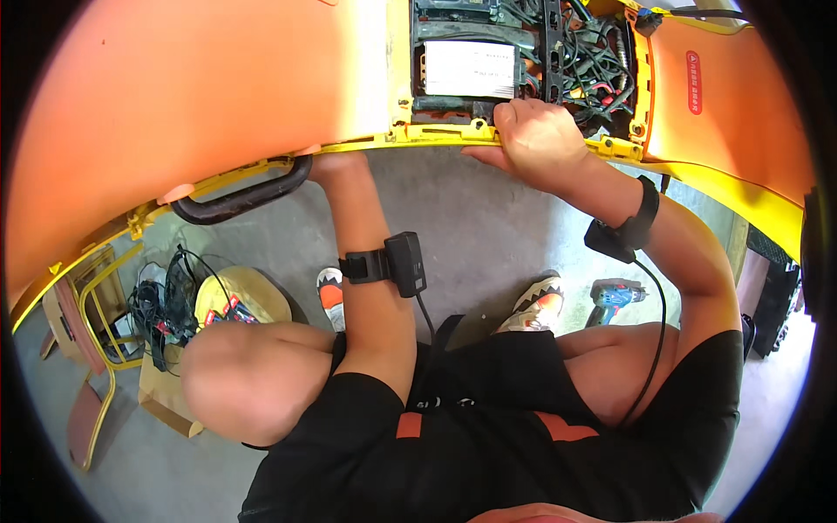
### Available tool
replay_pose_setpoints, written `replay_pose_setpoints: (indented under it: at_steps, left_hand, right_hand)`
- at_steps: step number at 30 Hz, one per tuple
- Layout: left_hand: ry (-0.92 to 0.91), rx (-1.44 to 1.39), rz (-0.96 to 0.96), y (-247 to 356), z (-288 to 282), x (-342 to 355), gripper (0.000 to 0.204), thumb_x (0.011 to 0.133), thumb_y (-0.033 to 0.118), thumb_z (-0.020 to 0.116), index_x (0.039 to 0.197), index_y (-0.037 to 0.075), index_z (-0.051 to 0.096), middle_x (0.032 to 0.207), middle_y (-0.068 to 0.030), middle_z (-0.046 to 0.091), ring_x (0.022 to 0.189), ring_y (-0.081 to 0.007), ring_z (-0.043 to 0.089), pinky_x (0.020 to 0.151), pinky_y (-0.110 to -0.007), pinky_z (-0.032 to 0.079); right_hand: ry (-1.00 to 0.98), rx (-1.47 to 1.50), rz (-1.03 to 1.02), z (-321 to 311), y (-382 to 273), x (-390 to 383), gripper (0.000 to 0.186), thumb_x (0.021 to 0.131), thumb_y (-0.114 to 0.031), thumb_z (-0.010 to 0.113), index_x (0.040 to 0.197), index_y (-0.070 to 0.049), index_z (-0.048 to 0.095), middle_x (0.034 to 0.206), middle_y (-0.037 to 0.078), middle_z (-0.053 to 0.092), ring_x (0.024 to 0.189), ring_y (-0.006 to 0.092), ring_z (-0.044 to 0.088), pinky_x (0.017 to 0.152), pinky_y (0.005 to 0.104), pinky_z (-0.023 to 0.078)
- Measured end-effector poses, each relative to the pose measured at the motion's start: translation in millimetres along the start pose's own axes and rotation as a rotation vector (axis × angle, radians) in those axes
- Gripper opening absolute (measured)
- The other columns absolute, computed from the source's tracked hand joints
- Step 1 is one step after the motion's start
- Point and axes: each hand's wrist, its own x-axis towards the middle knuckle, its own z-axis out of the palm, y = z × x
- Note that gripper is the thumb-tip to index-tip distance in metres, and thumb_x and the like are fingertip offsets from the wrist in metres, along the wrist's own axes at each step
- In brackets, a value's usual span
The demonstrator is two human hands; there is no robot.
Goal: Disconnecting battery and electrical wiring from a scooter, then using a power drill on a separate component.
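1. At the yellow lower rim [436, 135] of the orange vehicle body [192, 78]: right hand [539, 139] clamped over the edge just below the open electrical compartment [523, 52], fingers curled and pressed together, thumb tucked under the rim.
2. Further left along the same rim: left hand [336, 159] pushed up beneath the edge, just beside the black grab handle [240, 199]. Fingers hidden behind the rim, so spread or closed cannot be told.
3. Key relation: rim running as a long bowed line left to right across the view, both hands set on it, right over the top, left under it. Right hand the nearer one to the compartment, touching its lower border; left well apart from it.
4. Inside the compartment: white label plate [469, 68] at left, tangle of black wiring [593, 52] at right, directly above the right knuckles.
5. Down on the concrete floor [471, 227]: blue cordless drill [615, 296] beside the right shoe, within reach of that arm but untouched.
6. Off to the left: small wooden stool [248, 301] with loose cables [166, 314] heaped on and beside it.
7. On both forearms: black strapped sensor units, wired.
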Motion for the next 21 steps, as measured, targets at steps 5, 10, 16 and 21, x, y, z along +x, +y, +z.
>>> replay_pose_setpoints:
  at_steps: [5,10,16,21]
  left_hand:
    - [0.016,0.005,-0.035,6,5,-2,0.053,0.095,0.048,0.043,0.125,0.005,0.050,0.123,-0.0125,0.056,0.116,-0.0267,0.057,0.097,-0.043,0.050]
    - [-0.016,-0.183,-0.113,6,1,4,0.061,0.094,0.055,0.037,0.131,0.007,0.048,0.132,-0.0113,0.052,0.123,-0.0290,0.051,0.105,-0.049,0.043]
    - [0.004,-0.238,-0.129,1,-2,3,0.057,0.095,0.056,0.038,0.121,0.008,0.054,0.122,-0.0089,0.059,0.117,-0.0247,0.056,0.103,-0.047,0.045]
    - [-0.149,-0.210,0.057,-9,-30,19,0.056,0.095,0.054,0.039,0.118,0.006,0.055,0.110,-0.0090,0.062,0.101,-0.0229,0.064,0.091,-0.042,0.053]
  right_hand:
    - [-0.018,-0.004,-0.009,4,0,0,0.052,0.083,-0.054,0.066,0.075,-0.003,0.057,0.067,0.010,0.059,0.061,0.0249,0.062,0.056,0.0341,0.052]
    - [-0.007,0.028,0.051,1,-4,-1,0.050,0.080,-0.049,0.072,0.075,-0.004,0.052,0.067,0.011,0.055,0.063,0.0274,0.060,0.057,0.0368,0.052]
    - [0.106,-0.050,-0.009,-28,3,0,0.045,0.089,-0.033,0.067,0.111,0.004,0.054,0.093,0.017,0.055,0.088,0.0304,0.058,0.078,0.0397,0.050]
    - [0.078,0.389,0.198,-45,9,6,0.030,0.095,-0.002,0.051,0.124,0.004,0.047,0.101,0.020,0.057,0.094,0.0375,0.059,0.085,0.0446,0.048]
